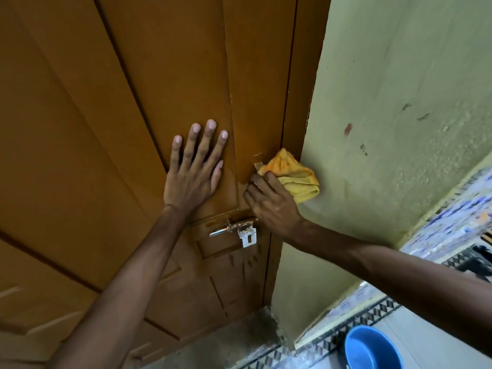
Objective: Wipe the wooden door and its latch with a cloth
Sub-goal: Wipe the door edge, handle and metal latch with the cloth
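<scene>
1. The left hand (193, 171) lay flat and open, bracing the wooden door (133, 102).
2. The right hand (271, 206) clutched the yellow cloth (292, 173) at the door's edge, above the latch (241, 230).
3. Wiping was under way; next, probably, the latch itself.

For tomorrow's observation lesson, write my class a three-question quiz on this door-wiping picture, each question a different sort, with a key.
1. True or false: the left hand lies flat on the wooden door.
2. Which hand has a grip on the yellow cloth? A) left B) right C) both
3. Fill in: the metal latch is ____ the cloth.

Key
1. True; its fingers are spread.
2. B; the right hand presses it at the door's edge, beside the green wall.
3. Below; the cloth is not touching it.
</scene>
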The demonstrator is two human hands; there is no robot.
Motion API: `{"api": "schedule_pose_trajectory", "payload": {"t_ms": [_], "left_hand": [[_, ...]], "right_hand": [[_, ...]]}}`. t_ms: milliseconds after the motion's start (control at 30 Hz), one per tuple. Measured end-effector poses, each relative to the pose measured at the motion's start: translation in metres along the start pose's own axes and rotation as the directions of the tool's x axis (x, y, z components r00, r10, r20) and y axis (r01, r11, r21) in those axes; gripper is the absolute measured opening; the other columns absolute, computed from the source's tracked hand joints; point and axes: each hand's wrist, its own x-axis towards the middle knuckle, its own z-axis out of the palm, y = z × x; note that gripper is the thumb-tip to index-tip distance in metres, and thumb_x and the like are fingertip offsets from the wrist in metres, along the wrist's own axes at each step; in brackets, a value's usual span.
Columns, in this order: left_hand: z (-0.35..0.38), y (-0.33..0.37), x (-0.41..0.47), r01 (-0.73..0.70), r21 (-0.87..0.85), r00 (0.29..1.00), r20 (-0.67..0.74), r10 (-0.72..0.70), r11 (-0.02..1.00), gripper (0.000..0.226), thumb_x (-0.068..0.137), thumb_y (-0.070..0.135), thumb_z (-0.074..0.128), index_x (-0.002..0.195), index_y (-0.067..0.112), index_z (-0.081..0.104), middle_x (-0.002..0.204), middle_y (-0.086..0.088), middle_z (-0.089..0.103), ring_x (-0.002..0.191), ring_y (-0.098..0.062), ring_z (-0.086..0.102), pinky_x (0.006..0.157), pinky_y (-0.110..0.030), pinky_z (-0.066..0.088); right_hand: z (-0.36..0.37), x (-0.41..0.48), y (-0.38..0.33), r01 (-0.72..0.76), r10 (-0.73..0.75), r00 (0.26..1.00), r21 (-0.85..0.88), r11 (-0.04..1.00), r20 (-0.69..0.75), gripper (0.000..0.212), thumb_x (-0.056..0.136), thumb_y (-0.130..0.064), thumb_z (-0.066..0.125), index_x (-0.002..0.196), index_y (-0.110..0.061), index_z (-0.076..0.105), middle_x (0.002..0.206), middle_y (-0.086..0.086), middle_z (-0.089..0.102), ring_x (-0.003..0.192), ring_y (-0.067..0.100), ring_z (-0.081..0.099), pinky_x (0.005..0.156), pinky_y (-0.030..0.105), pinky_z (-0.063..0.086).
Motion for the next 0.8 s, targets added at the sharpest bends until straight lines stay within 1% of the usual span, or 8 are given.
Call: {"api": "schedule_pose_trajectory", "payload": {"t_ms": [67, 167, 267, 333, 400, 567, 667, 800], "left_hand": [[-0.001, 0.0, 0.0, 0.003, -0.009, 1.0, 0.002, -0.003, 1.0, 0.062, 0.109, 0.042, 0.038, 0.163, 0.021, 0.016, 0.166, -0.008, 0.001, 0.154, -0.027, -0.013, 0.124, -0.048, 0.002], [-0.001, 0.001, 0.0, 0.004, -0.014, 1.0, 0.01, -0.004, 1.0, 0.062, 0.109, 0.042, 0.038, 0.163, 0.021, 0.016, 0.167, -0.008, 0.001, 0.154, -0.027, -0.012, 0.124, -0.048, 0.002], [-0.001, 0.001, 0.001, 0.005, -0.018, 1.0, 0.007, -0.005, 1.0, 0.063, 0.109, 0.042, 0.037, 0.163, 0.021, 0.013, 0.167, -0.008, -0.006, 0.155, -0.027, -0.012, 0.125, -0.048, 0.001], [-0.001, 0.001, 0.0, 0.006, -0.026, 1.0, 0.004, -0.006, 1.0, 0.063, 0.109, 0.041, 0.037, 0.163, 0.021, 0.012, 0.167, -0.008, -0.01, 0.154, -0.027, -0.012, 0.125, -0.048, 0.0], [-0.001, 0.001, 0.0, 0.006, -0.028, 1.0, 0.003, -0.006, 1.0, 0.064, 0.109, 0.041, 0.037, 0.163, 0.021, 0.011, 0.167, -0.008, -0.013, 0.154, -0.028, -0.013, 0.124, -0.049, 0.001], [-0.001, 0.0, 0.001, 0.003, -0.036, 1.0, 0.008, -0.003, 0.999, 0.063, 0.109, 0.042, 0.036, 0.163, 0.021, 0.012, 0.167, -0.009, -0.013, 0.154, -0.028, -0.013, 0.124, -0.049, 0.001], [-0.001, 0.0, 0.0, 0.003, -0.028, 1.0, 0.009, -0.002, 1.0, 0.062, 0.109, 0.042, 0.036, 0.163, 0.021, 0.013, 0.167, -0.009, -0.014, 0.154, -0.028, -0.014, 0.124, -0.049, 0.0], [-0.001, 0.0, 0.0, -0.003, -0.029, 1.0, 0.015, 0.004, 1.0, 0.062, 0.109, 0.041, 0.035, 0.163, 0.02, 0.011, 0.166, -0.009, -0.013, 0.153, -0.028, -0.016, 0.124, -0.049, -0.002]], "right_hand": [[0.011, -0.016, -0.009, -0.008, 0.008, 1.0, -0.013, 1.0, -0.012, 0.037, 0.099, -0.003, 0.037, 0.099, -0.006, 0.073, 0.104, 0.011, 0.072, 0.114, 0.03, 0.063, 0.105, 0.048, 0.033], [0.029, -0.043, -0.036, -0.046, 0.037, 0.996, 0.115, 0.992, 0.079, 0.025, 0.091, -0.008, 0.053, 0.104, -0.01, 0.074, 0.114, 0.01, 0.071, 0.118, 0.031, 0.056, 0.103, 0.052, 0.035], [0.018, -0.056, -0.054, -0.319, 0.229, 0.937, 0.381, 0.868, 0.263, 0.048, 0.069, -0.006, 0.078, 0.115, -0.013, 0.07, 0.121, 0.006, 0.069, 0.117, 0.029, 0.049, 0.098, 0.046, 0.048], [0.001, -0.069, -0.06, -0.568, 0.438, 0.823, 0.51, 0.646, 0.363, 0.067, 0.065, 0.002, 0.078, 0.128, -0.011, 0.062, 0.126, 0.008, 0.065, 0.115, 0.029, 0.055, 0.092, 0.039, 0.054], [-0.008, -0.083, -0.063, -0.742, 0.597, 0.657, 0.533, 0.407, 0.46, 0.062, 0.073, 0.002, 0.071, 0.132, -0.013, 0.057, 0.128, 0.009, 0.063, 0.112, 0.028, 0.06, 0.091, 0.033, 0.052], [-0.009, -0.1, -0.057, -0.867, 0.779, 0.402, 0.473, 0.155, 0.481, 0.051, 0.072, 0.01, 0.063, 0.116, -0.016, 0.069, 0.109, 0.008, 0.072, 0.099, 0.03, 0.068, 0.083, 0.026, 0.048], [-0.014, -0.092, -0.05, -0.824, 0.844, 0.443, 0.509, 0.25, 0.302, 0.045, 0.076, 0.0, 0.058, 0.119, -0.008, 0.068, 0.115, 0.013, 0.069, 0.107, 0.031, 0.062, 0.091, 0.027, 0.045], [0.013, -0.065, -0.069, -0.674, 0.673, 0.695, 0.556, 0.486, 0.253, 0.056, 0.069, 0.012, 0.069, 0.123, -0.003, 0.066, 0.125, 0.014, 0.066, 0.119, 0.032, 0.059, 0.099, 0.039, 0.048]]}}
